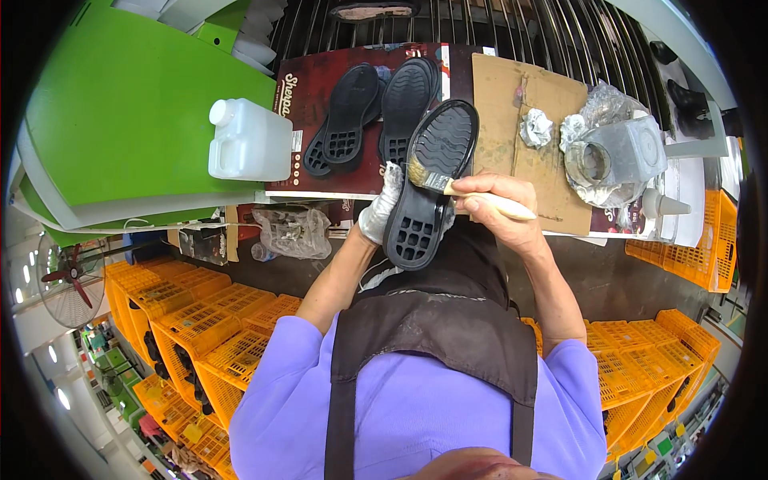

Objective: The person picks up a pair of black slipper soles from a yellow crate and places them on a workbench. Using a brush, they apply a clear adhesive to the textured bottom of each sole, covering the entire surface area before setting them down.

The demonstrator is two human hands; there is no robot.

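Black shoe sole [424, 206] was steadied by the gloved left hand [382, 210], fingers clasped along its side, while the right hand [507, 211], just across, pinched a brush [437, 183] with its bristles against the patterned face. Firm support and light, even strokes out to the rim seemed best; other soles [349, 112] lay beyond the left hand.

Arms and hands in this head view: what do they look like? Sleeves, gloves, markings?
Left hand: white glove, ending around the wrist. Right hand: no glove. Forearms uncovered; plain lavender sleeves end near the elbows. No cables or clear markings visible.
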